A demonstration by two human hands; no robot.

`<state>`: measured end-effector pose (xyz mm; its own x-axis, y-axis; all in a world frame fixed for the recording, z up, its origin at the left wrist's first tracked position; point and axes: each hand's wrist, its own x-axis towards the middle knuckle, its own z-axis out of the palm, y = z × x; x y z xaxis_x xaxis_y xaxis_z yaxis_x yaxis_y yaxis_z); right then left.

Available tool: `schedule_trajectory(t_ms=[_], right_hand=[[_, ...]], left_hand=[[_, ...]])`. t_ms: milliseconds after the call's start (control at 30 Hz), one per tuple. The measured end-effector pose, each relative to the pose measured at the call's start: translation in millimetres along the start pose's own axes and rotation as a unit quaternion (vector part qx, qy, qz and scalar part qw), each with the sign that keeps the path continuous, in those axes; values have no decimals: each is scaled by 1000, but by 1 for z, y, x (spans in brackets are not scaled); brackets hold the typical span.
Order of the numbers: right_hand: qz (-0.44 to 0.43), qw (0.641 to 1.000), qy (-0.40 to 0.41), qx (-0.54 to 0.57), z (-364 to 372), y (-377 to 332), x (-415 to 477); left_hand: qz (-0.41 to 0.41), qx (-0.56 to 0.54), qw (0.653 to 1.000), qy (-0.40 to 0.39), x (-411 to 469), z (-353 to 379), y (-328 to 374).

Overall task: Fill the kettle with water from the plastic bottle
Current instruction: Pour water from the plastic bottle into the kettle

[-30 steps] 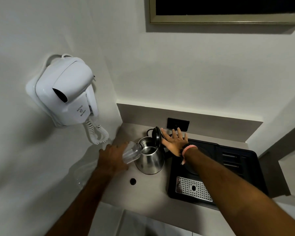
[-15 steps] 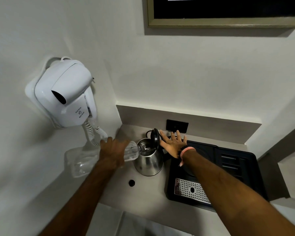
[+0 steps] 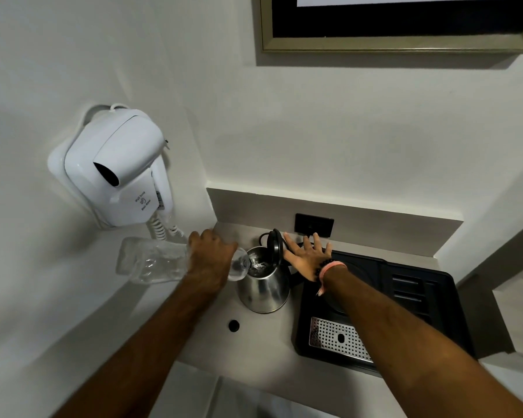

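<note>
A steel kettle stands on the grey counter with its black lid flipped upright. My left hand grips a clear plastic bottle near its neck. The bottle lies almost level, its base out to the left and its mouth over the kettle's opening. Water glints inside the kettle. My right hand is spread flat just right of the lid, fingers apart, holding nothing; whether it touches the lid I cannot tell.
A black tray with a perforated metal drip grid sits right of the kettle. A white wall hair dryer with a coiled cord hangs close above the bottle. A black socket is behind. A small dark hole marks the counter.
My left hand has raised the bottle's base, which has swung out to the left, so the bottle now lies nearly level over the kettle. My right hand has stayed by the lid.
</note>
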<state>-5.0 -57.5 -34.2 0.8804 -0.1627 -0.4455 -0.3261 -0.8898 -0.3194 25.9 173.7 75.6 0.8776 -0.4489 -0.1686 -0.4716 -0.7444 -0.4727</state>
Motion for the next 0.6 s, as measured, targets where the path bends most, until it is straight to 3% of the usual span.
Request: schedule_trajectory(t_ms=[600], right_hand=[[-3,1000,-5,3,1,1,1]], left_hand=[[-1,38,999,-22,3,-8,9]])
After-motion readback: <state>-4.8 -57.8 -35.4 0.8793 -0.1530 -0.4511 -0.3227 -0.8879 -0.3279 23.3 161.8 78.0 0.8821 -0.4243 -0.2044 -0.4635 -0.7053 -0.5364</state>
